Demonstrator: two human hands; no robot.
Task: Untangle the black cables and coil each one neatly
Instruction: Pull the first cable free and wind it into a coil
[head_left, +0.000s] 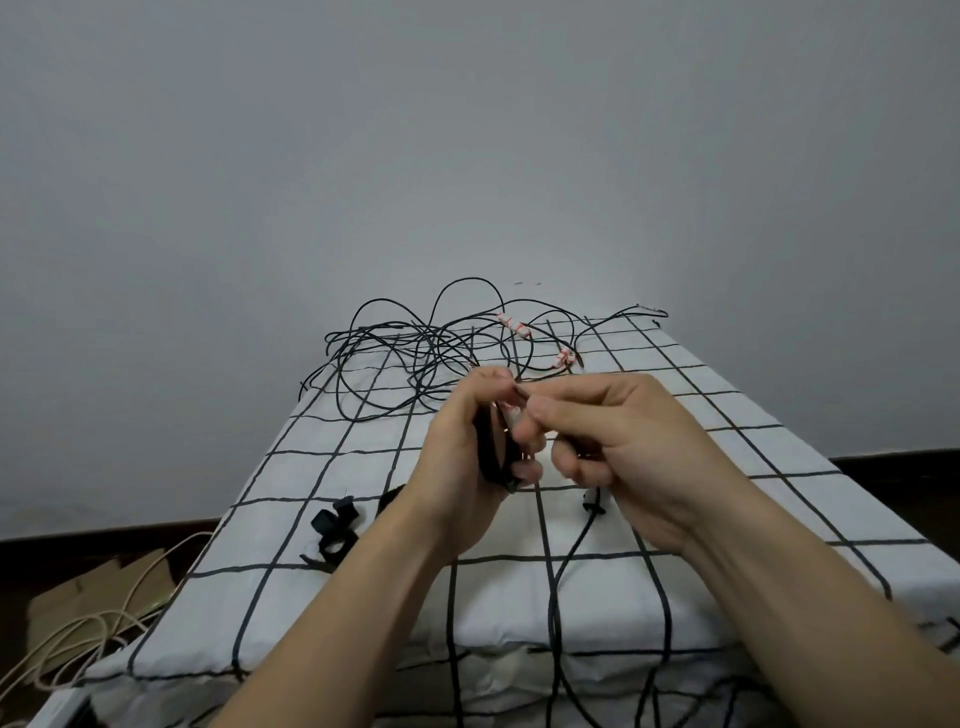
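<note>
A loose tangle of thin black cables lies at the far end of a bed covered by a white sheet with a black grid. My left hand grips a tight black coiled cable upright in front of me. My right hand meets it from the right and pinches a cable end at the top of the coil. A black cable with a round plug hangs from under my right hand and trails down over the bed's near edge.
Black strap pieces lie on the sheet at the left. Red-and-white tags sit among the far cables. Beige cables and flat cardboard lie on the dark floor at the left. A plain wall stands behind the bed.
</note>
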